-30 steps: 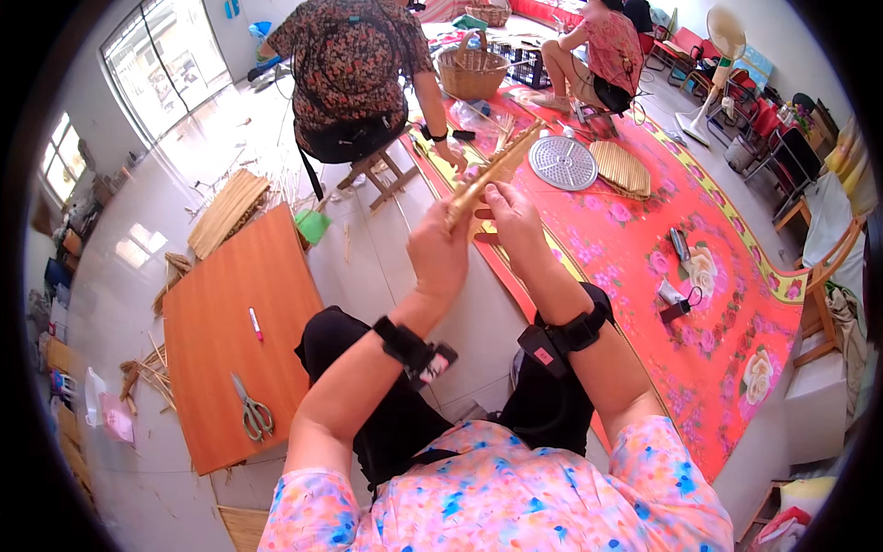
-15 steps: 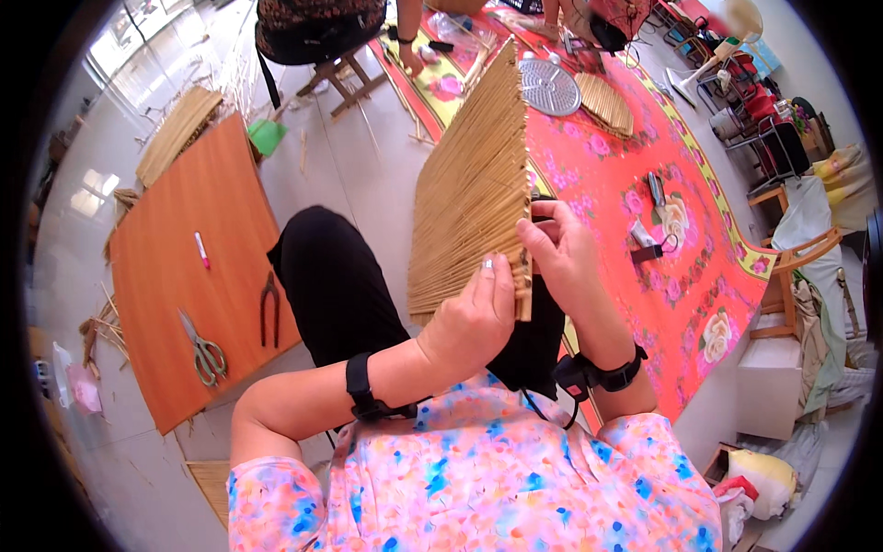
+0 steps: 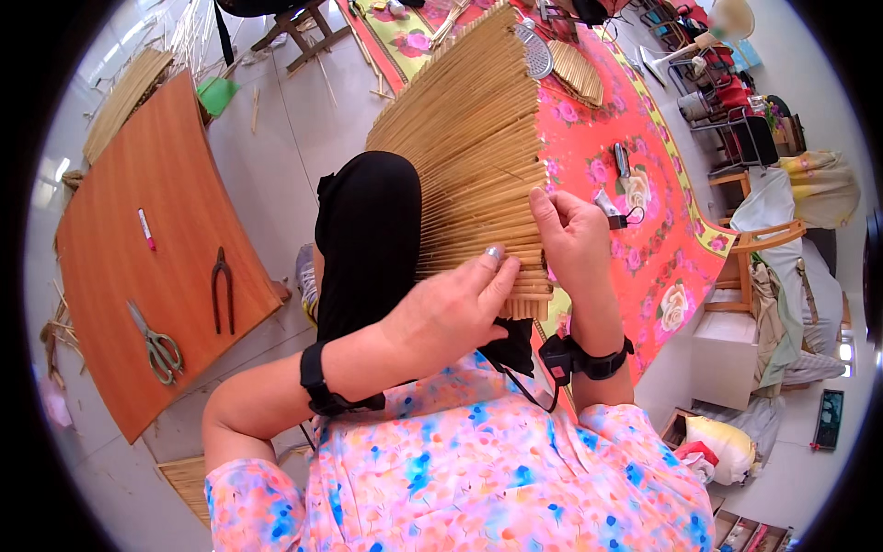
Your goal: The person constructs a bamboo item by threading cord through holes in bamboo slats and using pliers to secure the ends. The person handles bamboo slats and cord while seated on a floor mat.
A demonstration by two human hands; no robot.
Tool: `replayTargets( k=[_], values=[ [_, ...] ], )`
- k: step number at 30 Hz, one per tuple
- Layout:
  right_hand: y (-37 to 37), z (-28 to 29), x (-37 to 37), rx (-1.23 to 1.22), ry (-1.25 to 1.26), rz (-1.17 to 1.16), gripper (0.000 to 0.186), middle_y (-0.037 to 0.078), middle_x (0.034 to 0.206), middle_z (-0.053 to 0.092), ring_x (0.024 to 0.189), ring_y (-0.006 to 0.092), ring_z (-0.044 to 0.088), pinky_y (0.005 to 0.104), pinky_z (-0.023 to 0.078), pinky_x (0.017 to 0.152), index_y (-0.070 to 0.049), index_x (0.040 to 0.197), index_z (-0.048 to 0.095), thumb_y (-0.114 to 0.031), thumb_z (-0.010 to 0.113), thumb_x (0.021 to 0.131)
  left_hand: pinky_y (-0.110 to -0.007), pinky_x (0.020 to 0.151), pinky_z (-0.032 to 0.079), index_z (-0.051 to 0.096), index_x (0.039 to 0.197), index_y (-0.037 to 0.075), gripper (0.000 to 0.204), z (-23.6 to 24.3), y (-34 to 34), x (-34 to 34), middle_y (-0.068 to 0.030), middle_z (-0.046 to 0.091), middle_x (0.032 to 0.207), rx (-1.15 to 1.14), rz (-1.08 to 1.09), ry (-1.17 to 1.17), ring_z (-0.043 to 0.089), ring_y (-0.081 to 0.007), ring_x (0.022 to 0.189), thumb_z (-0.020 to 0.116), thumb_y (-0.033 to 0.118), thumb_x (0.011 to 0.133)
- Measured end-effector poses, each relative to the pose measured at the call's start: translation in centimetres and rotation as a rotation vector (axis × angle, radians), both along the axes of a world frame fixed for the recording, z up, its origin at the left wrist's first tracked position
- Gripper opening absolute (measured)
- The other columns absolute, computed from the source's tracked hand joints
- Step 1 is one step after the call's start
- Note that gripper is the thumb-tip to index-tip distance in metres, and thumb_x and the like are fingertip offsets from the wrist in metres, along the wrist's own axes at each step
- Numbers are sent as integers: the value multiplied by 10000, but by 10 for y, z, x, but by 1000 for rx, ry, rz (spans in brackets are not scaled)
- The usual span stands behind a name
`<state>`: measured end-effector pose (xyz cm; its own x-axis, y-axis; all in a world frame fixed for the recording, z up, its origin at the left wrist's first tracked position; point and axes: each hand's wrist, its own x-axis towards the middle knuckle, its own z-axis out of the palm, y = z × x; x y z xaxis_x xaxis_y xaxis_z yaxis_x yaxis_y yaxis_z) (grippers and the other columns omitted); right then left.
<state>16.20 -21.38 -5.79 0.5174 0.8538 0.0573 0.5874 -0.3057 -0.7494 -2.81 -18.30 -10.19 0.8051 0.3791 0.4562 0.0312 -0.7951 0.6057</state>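
Note:
A fan-shaped mat of thin tan reed stalks point(image 3: 469, 156), bound side by side, leans over my lap against my black-clad left knee point(image 3: 372, 230). My left hand point(image 3: 451, 304) is closed on its near end, fingers on top of the stalks and thumb low by the end. My right hand point(image 3: 575, 239) is at the right edge, fingers curled and thumb tip against the stalk ends; what the curled fingers hold is hidden. A fine dark line, perhaps thread, shows on the stalks near the thumb.
A brown wooden board point(image 3: 138, 304) at left bears scissors point(image 3: 161, 350), pincers point(image 3: 222, 290) and a marker point(image 3: 146, 229). On the red floral floor sheet point(image 3: 598, 304) lie a dark-handled tool point(image 3: 622, 160) and another reed piece point(image 3: 578, 74). A wooden chair point(image 3: 736, 248) stands right.
The mat has tilted from nearly edge-on to show more of its broad face, its far end nearer. My right hand's fingers have curled in tighter. The view has shifted right.

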Motion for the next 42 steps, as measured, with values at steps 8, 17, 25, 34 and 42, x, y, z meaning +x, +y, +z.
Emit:
replayTargets(
  k=[8,17,25,34,42],
  values=[
    [6,10,10,-76,-125,-77,436,43,466,497,466,86,460,284,375,457,42,665,623,-322,665,901,-430,824,518,536,1258,30,473,-25,79,-83,-198,588,1199,-31,534,64,596,-402,1040,701,118,824],
    [10,13,9,-41,-322,-11,402,123,471,428,423,138,373,351,320,443,38,657,579,-264,628,917,-436,902,482,548,1258,53,393,-154,97,-259,-183,549,1261,68,1199,618,555,-365,1133,572,288,945],
    [11,16,5,-64,-401,-1,390,192,507,411,423,279,377,394,320,457,33,635,521,-220,579,927,-447,892,484,524,1298,82,496,-191,58,-252,-174,521,1222,-66,1374,834,545,-362,1115,578,415,934],
    [9,9,5,-36,-333,-27,394,204,527,409,446,282,378,398,326,473,39,649,504,-222,553,941,-445,849,488,514,1282,105,441,-217,60,-268,-145,537,1132,18,1310,682,562,-347,1027,596,360,931],
    [9,7,6,-34,-330,-11,393,227,555,445,471,329,433,413,360,493,36,648,520,-222,539,945,-306,761,517,589,905,44,294,-170,93,-265,-14,506,795,-1238,866,-383,574,-131,876,502,309,996]
  ],
)
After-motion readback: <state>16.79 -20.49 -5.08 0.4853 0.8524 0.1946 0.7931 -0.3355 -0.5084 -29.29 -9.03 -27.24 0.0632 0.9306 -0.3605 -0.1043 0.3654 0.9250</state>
